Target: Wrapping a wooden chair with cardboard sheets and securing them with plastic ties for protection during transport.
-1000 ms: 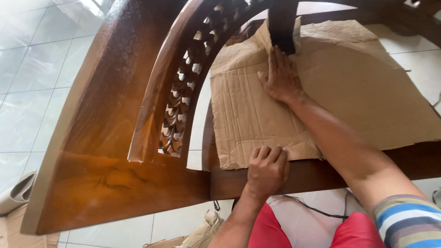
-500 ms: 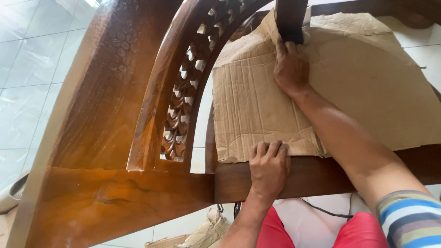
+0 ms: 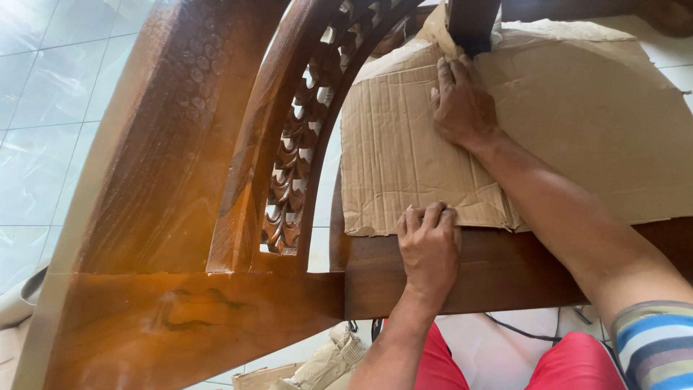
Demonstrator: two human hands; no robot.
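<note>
- Head view, the only 1: a sheet of brown corrugated cardboard (image 3: pixel 577 137) lies flat over a dark wooden rail (image 3: pixel 498 271) of a large varnished piece of furniture, probably a chair or bench laid on its side, though the close framing makes that hard to settle.
- The left hand (image 3: pixel 429 242) is curled closed over the near edge of the cardboard, fingers bent down on the sheet where it meets the rail, pinning that edge so the sheet cannot slide.
- The right hand (image 3: pixel 462 108) lies open and flat on the cardboard further up, palm down, fingertips at the torn notch where the sheet meets a dark upright post (image 3: pixel 473 22). It seems to press the sheet down around the post so it sits snug.
- The cardboard's far edge is ragged and lifts slightly beside the post; the near left corner is creased and frayed.
- To the left, a curved arm with a carved openwork panel (image 3: pixel 296 155) sweeps upward, and a broad plank (image 3: pixel 188 325) crosses the bottom of the frame.
- Pale floor tiles (image 3: pixel 43 130) show beyond the wood; below are red shorts (image 3: pixel 577 365), a striped sleeve (image 3: pixel 660 347), a thin black cable (image 3: pixel 520 328) and crumpled cardboard scraps (image 3: pixel 325 365) on the floor.
</note>
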